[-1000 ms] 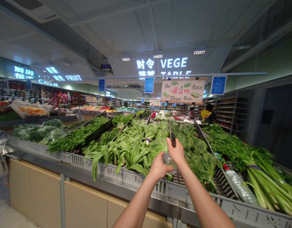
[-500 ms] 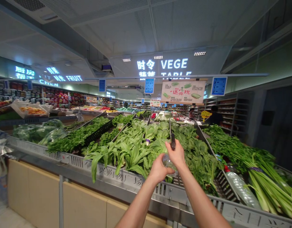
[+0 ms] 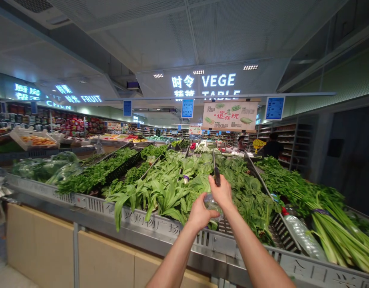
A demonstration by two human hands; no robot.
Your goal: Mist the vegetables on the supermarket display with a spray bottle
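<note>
Over the front of the vegetable display I hold a clear spray bottle (image 3: 210,201) with a black head. My left hand (image 3: 200,214) is closed round its transparent body, the thumb lying across the near side. My right hand (image 3: 222,193) wraps the top from the right, with the black head poking out above the fingers; part of the bottle is hidden by it. Beyond both hands lie pale green lettuce-like leaves (image 3: 200,185). Darker leafy greens (image 3: 247,196) lie to the right, and long-leaved greens (image 3: 160,196) to the left.
Black crate dividers (image 3: 259,180) separate the greens. A grey slotted rail (image 3: 136,216) runs along the front edge. To the right, a large plastic bottle (image 3: 306,234) lies beside celery (image 3: 337,236). A person (image 3: 272,146) stands farther back. A sign (image 3: 229,116) hangs overhead.
The view has shifted very slightly, so the scene sits a little further left. Both hands keep their hold on the spray bottle, nearly unmoved.
</note>
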